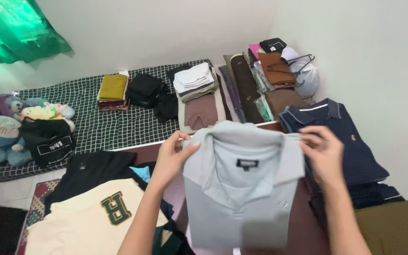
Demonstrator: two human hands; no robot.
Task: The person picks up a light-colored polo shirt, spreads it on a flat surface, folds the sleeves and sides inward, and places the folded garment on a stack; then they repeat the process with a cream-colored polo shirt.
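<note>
Shirt: pale grey polo shirt (242,189), held up at chest level above the dark red mat (303,226)
Left hand (173,156): pinched on the collar's left shoulder
Right hand (324,151): clamped at the right shoulder
Risk: one-sided slack could skew the shirt; it may drop onto the cream shirt (81,222)

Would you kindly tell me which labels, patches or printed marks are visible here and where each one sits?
Neck label: small black rectangle inside the collar of the grey polo shirt held by both hands.
Letter patch: dark green, on the cream garment, lower left.
White print: on the black bag by the plush toys.
</note>
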